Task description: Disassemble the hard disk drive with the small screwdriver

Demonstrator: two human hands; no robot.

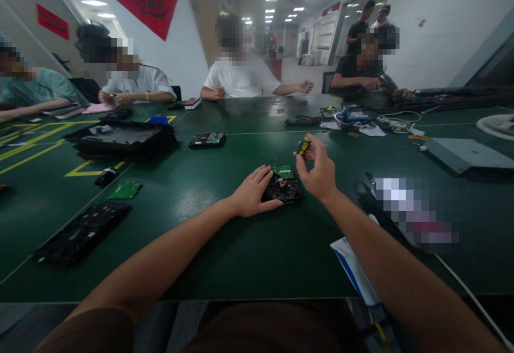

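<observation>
Both forearms are reaching out from the near edge across the dark green table (241, 246), angling in toward each other. The left hand (252, 192) is lying low, palm down with the wrist almost on the surface. Its fingers are stretching forward over the left edge of the black hard drive with a green circuit board on top (286, 186) and the thumb is tucking against the near side, so it is gripping that edge. The drive is sitting flat on the table between the two hands, just ahead of the person. The right hand (319, 173) is hovering above the drive's right side, wrist bent upward and fingers curling in, and it is pinching the small yellow-and-black screwdriver (304, 145) between thumb and fingertips. The tool's tip is hidden behind the fingers. Farther left, a second black hard drive (207, 140), a loose green circuit board (126, 189) and a wide black plastic tray (120, 139) are lying well apart from the hands. Other people are sitting around the far side with their hands on the table.
</observation>
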